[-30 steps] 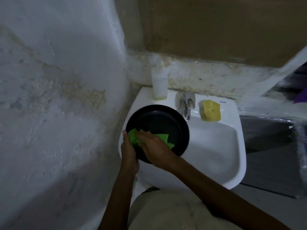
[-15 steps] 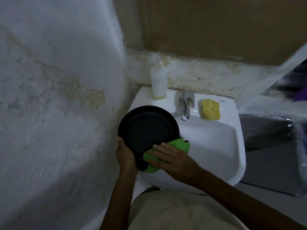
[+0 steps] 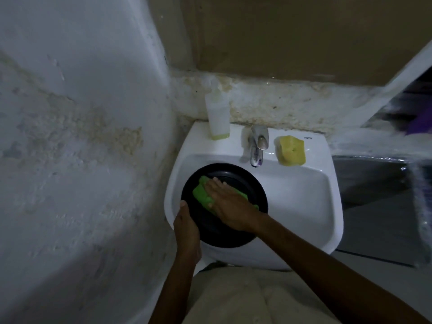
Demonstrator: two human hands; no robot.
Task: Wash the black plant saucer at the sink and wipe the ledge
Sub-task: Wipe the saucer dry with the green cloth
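Saucer (image 3: 247, 185) sat left in the sink (image 3: 304, 202). The left hand (image 3: 187, 228) gripped its near rim; the flat right hand (image 3: 228, 204) pressed a green cloth (image 3: 201, 192) on it

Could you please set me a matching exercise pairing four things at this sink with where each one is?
Things:
1. black saucer
2. green cloth
3. yellow sponge
4. white bottle

Places:
A. pressed under the right hand, on the saucer
B. on the sink rim, left of the tap
C. over the sink, with the left hand gripping its edge
D. on the sink rim, right of the tap

Pairs: 1-C, 2-A, 3-D, 4-B.
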